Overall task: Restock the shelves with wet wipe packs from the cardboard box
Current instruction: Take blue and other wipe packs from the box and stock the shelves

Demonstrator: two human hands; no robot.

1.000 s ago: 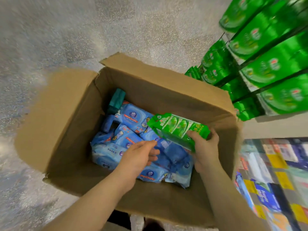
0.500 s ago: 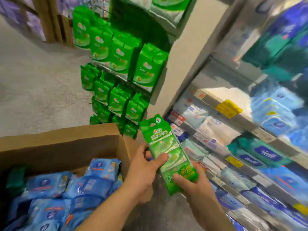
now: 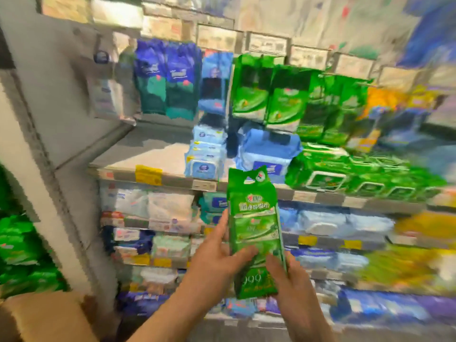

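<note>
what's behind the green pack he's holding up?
Behind the green pack, held by the left hand and right hand: shelf edge with price tags, blue packs above, lower shelves. Whatever sits directly behind it is covered.

Yellow price tags point(image 3: 148, 174), blurred.

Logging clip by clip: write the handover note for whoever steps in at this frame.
Left hand: grips the green pack on its left edge, thumb across the front.
Right hand: grips the pack's lower right.
Pack: upright, held in front of the shelves, not yet placed. Similar green packs stand on the upper shelf.
Box: corner visible bottom left; contents out of view.
Done: one pack out of the box.
Left: place it, probably with the green packs, then carry on restocking.
</note>
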